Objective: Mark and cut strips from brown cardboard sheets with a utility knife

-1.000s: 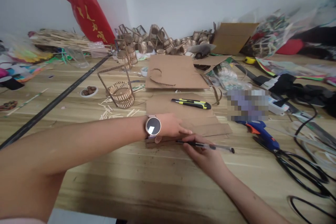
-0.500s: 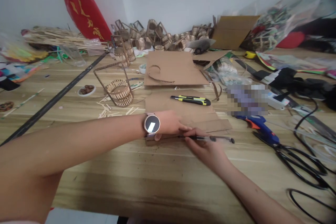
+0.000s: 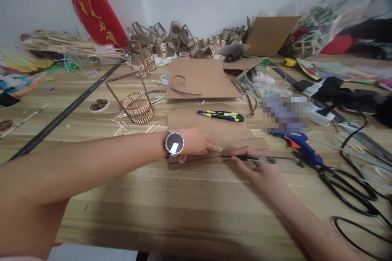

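Note:
My left hand (image 3: 196, 142), with a round watch on its wrist, lies on a piece of brown cardboard (image 3: 183, 114), index finger stretched to the right and thumb near the front edge. In my right hand (image 3: 266, 173) is a pen (image 3: 259, 159), pinched between the fingers, its tip at the cardboard close to that edge. The pen's far end is blurred. A black and yellow utility knife (image 3: 225, 116) rests on the cardboard beyond both hands. Behind it lies a larger cardboard sheet (image 3: 208, 75) with a curled brown strip (image 3: 186, 91) on top.
To the left stand a small stick basket (image 3: 137, 108) with a tall handle, scattered short sticks (image 3: 125, 130) and a white bowl (image 3: 99, 105) of brown round things. On the right are a blue glue gun (image 3: 306, 147), black scissors (image 3: 349, 189) and cables. Several more baskets (image 3: 183, 43) line the wall.
My right hand has slid to the right with the pen, away from my left fingertips. My left hand stays pressed on the cardboard. The view has shifted slightly.

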`<action>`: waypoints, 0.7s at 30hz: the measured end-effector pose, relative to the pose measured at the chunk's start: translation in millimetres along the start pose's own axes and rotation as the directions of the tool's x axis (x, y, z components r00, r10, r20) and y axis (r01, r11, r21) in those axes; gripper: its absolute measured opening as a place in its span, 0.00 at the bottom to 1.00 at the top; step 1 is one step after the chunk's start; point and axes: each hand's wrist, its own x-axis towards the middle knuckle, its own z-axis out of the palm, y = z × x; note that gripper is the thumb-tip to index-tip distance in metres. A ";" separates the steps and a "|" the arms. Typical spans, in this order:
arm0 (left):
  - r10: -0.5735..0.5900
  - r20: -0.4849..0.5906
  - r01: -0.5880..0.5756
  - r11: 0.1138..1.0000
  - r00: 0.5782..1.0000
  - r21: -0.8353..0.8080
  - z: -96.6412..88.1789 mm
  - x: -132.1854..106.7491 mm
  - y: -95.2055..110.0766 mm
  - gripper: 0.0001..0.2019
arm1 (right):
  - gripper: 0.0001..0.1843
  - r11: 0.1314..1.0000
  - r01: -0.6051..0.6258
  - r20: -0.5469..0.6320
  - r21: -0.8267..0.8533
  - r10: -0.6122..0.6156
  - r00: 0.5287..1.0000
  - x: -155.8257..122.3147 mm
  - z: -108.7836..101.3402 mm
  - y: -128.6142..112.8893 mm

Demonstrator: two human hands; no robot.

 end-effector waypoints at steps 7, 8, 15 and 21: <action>-0.023 -0.027 0.024 0.998 0.999 0.057 -0.8 -2.0 5.4 0.38 | 0.07 0.971 0.087 0.123 0.223 -0.116 0.986 6.0 45.3 -21.0; -0.001 -0.024 0.002 0.997 1.000 0.077 -2.3 -1.9 6.7 0.38 | 0.07 0.968 0.087 0.132 0.234 -0.120 0.984 6.7 47.3 -21.4; 0.002 -0.041 0.001 0.998 0.999 0.064 -3.7 -2.7 7.6 0.28 | 0.07 0.973 0.093 0.110 0.213 -0.119 0.987 8.3 43.5 -19.4; 0.019 -0.007 -0.018 0.999 1.000 0.049 -1.4 -2.9 3.9 0.24 | 0.11 0.998 -0.018 0.083 0.058 0.013 0.996 6.6 6.4 11.8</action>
